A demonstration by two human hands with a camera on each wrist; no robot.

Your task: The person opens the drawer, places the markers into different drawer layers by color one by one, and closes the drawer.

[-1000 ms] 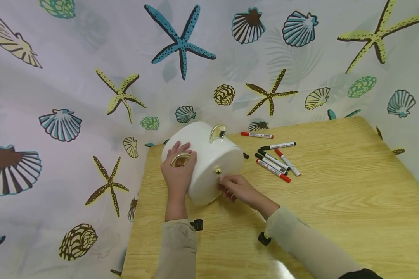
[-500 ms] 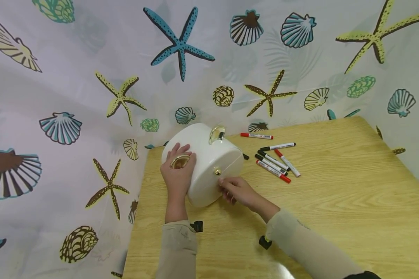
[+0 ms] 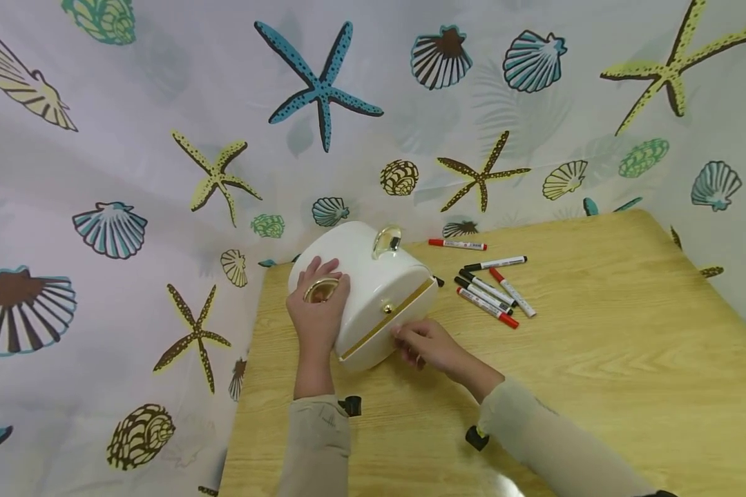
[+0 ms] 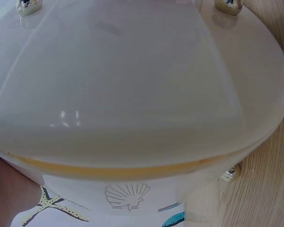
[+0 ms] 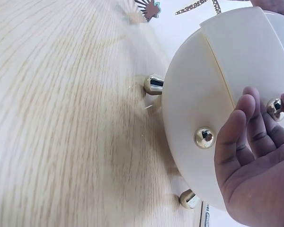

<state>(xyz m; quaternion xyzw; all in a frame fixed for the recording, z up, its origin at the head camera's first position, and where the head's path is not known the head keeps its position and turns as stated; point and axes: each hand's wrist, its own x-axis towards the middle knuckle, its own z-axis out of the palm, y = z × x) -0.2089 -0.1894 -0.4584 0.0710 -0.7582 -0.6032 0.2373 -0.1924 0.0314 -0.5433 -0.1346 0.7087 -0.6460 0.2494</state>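
Note:
A white rounded box (image 3: 373,276) with gold fittings lies tilted at the table's back left. My left hand (image 3: 316,323) rests on its side with fingers spread, beside a gold ring (image 3: 320,279). My right hand (image 3: 427,345) is at the box's near face. In the right wrist view, that hand's thumb and fingers pinch a gold knob (image 5: 275,109); a second gold knob (image 5: 204,137) stands free of the fingers. A yellowish-brown gap (image 3: 373,327) crosses the face between the two panels. The left wrist view shows a smooth white panel (image 4: 118,85) above a yellow strip (image 4: 109,171).
Right of the box lie several red and black markers, including a red marker (image 3: 458,244) and a black-capped marker (image 3: 496,263). A gold loop handle (image 3: 387,241) rises from the box's top. Behind stands a patterned curtain (image 3: 360,83). The wooden table (image 3: 597,386) extends right.
My right hand has drawn slightly down and right with the box's lower panel. A thin seam on the face has widened into a clear gap. The left hand stays in place.

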